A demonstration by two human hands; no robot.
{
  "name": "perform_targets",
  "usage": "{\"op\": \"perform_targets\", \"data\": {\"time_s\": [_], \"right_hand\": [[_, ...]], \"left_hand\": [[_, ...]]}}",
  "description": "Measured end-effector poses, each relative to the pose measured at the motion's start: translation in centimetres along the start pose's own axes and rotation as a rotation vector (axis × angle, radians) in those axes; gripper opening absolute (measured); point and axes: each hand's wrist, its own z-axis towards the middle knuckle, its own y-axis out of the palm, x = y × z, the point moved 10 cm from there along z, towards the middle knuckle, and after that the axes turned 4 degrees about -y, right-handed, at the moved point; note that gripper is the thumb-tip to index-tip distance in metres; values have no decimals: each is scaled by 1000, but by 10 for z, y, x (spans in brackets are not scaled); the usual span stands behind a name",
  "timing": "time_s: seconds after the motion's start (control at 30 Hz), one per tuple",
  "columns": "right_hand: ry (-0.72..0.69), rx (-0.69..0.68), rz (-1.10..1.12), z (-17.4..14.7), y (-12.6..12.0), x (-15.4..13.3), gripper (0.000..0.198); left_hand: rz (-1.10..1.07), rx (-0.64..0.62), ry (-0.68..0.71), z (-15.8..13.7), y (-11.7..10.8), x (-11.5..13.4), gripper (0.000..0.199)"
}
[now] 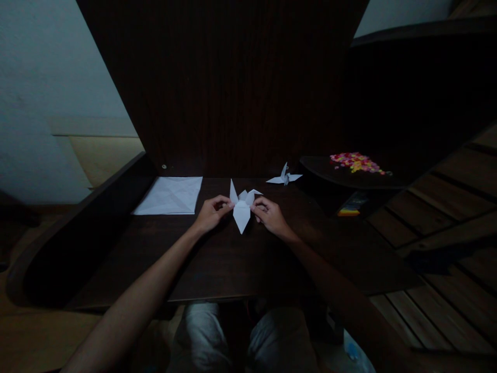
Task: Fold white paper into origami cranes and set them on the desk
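Observation:
Between my two hands is a white origami paper crane (pixel 242 213), one wing pointing down toward me. My left hand (pixel 212 212) pinches its left side, close to the base of the upright pointed end. The fingers of my right hand (pixel 268 213) are closed on the opposite side, below the bent, beak-like tip. Farther back to the right, a second white paper crane (pixel 286 178) stands on the dark wooden desk (pixel 240 269) with its wings spread. Creased white paper sheets (pixel 171 195) lie to the left of my left hand.
A raised rounded shelf (pixel 318 167) at the right bears a heap of small pink, red and yellow pieces (pixel 357 162). Under it sits a yellow item (pixel 348 212). A dark side panel (pixel 85 233) bounds the desk at left, and a tall back panel (pixel 240 88) rises behind.

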Motion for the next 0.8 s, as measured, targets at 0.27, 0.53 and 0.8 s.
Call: {"op": "perform_targets", "data": {"time_s": [0.27,0.53,0.8], "right_hand": [[18,-21,-8,1,1,-1,32],[-33,-27,-58,1,1,2,30],[-298,37,-341,-3,-5,-24,17]], "left_hand": [[44,47,73,1,-2,-1,27],[98,61,120,1,-5,-2,20],[147,60,186,0,-3,2,18]]}}
